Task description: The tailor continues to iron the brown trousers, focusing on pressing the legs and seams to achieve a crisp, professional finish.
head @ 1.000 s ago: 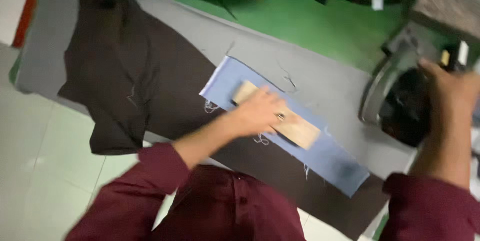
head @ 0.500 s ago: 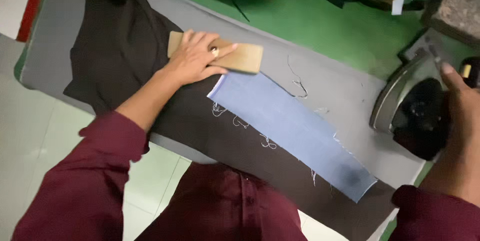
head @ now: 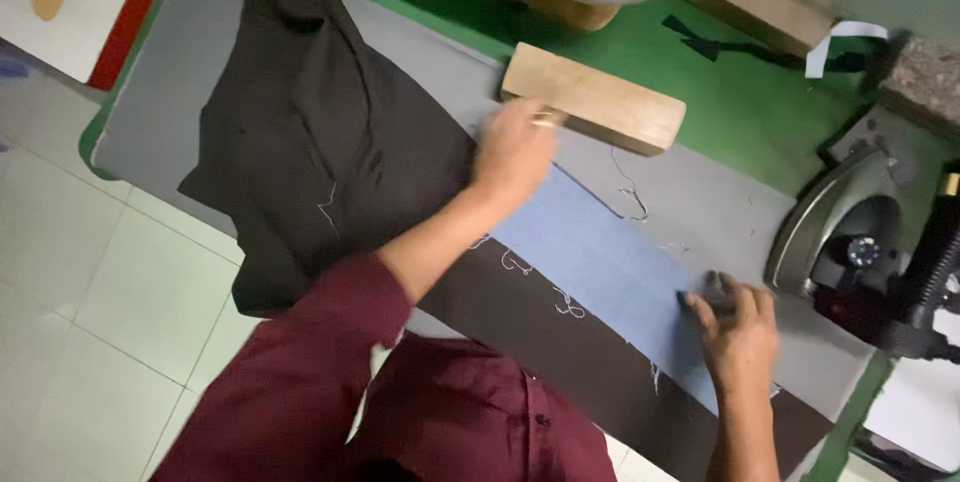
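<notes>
A long strip of light blue cloth (head: pixel 600 267) lies flat and slantwise on dark brown fabric (head: pixel 330 152) across the grey ironing board (head: pixel 700 202), loose white threads along its near edge. The left hand (head: pixel 512 150), fingers loose, presses its far left end, just beside a wooden block (head: pixel 595 99). The right hand (head: pixel 738 324) pinches its right end. An iron (head: pixel 850 232) stands right.

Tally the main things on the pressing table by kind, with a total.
Wooden blocks: 1
Irons: 1
Blue fabric strips: 1
Dark garments: 1
Total: 4
</notes>
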